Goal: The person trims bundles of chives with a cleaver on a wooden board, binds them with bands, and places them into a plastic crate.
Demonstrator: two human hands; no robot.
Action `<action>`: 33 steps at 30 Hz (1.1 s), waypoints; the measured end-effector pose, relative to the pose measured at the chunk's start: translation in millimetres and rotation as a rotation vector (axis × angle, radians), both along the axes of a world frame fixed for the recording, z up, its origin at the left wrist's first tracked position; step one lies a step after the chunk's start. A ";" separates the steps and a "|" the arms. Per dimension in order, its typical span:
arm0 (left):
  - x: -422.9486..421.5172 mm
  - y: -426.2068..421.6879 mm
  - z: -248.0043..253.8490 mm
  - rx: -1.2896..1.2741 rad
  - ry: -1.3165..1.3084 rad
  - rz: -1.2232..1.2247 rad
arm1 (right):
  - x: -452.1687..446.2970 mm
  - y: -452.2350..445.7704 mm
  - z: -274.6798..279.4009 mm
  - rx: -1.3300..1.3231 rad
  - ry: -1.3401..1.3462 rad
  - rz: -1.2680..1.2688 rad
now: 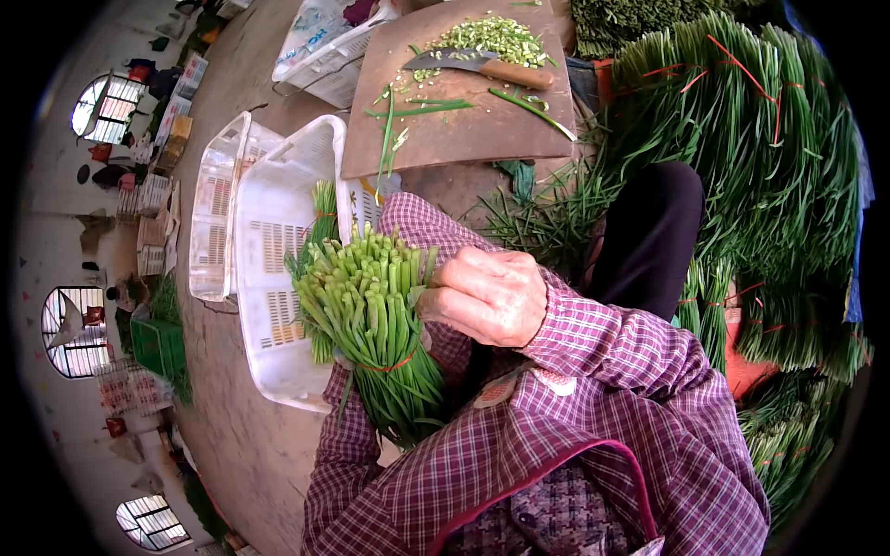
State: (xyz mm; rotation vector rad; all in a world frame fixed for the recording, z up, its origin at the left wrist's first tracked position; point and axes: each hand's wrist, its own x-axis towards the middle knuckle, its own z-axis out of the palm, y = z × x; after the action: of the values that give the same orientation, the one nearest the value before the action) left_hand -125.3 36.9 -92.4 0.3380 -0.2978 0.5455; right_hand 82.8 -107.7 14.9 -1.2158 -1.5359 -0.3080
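- Green, thick-stemmed bunch of leafy stalks (pixel 371 292), tied with a thin red band (pixel 389 366), tilts cut-ends up before the body, beside a white perforated plastic crate (pixel 289 176).
- Right hand (pixel 487 295): fingers curled nearly closed at the stems' edge; any grip is unclear.
- Left hand: hidden behind the bunch, hold unseen.

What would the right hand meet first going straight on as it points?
The right hand would likely meet the tied green bundle first, on the side facing it; whether they already touch is unclear.
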 end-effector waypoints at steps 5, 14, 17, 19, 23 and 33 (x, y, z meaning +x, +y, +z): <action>-3.2 3.1 1.7 0.037 0.029 -0.005 | -4.9 -4.0 3.1 -0.100 0.143 0.110; -7.9 5.5 6.7 0.097 0.073 -0.015 | -14.6 -10.7 2.5 -0.287 1.002 0.497; -9.4 7.2 7.8 0.120 0.094 -0.020 | -14.4 -7.2 -4.2 -0.333 1.449 0.758; -11.8 7.5 7.6 0.133 0.109 -0.021 | 0.4 -7.5 2.6 -0.257 1.573 0.777; -14.7 12.6 10.4 0.183 0.147 -0.028 | 63.1 -21.2 27.3 0.183 1.561 0.621; -22.4 19.0 13.2 0.259 0.238 -0.057 | 60.2 -12.9 13.5 -0.461 0.246 0.017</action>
State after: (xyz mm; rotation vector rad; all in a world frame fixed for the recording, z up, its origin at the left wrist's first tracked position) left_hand -147.7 55.9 -79.2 0.6379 -0.1463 0.4058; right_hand 143.0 -120.5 28.4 -1.5310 -1.4411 0.2166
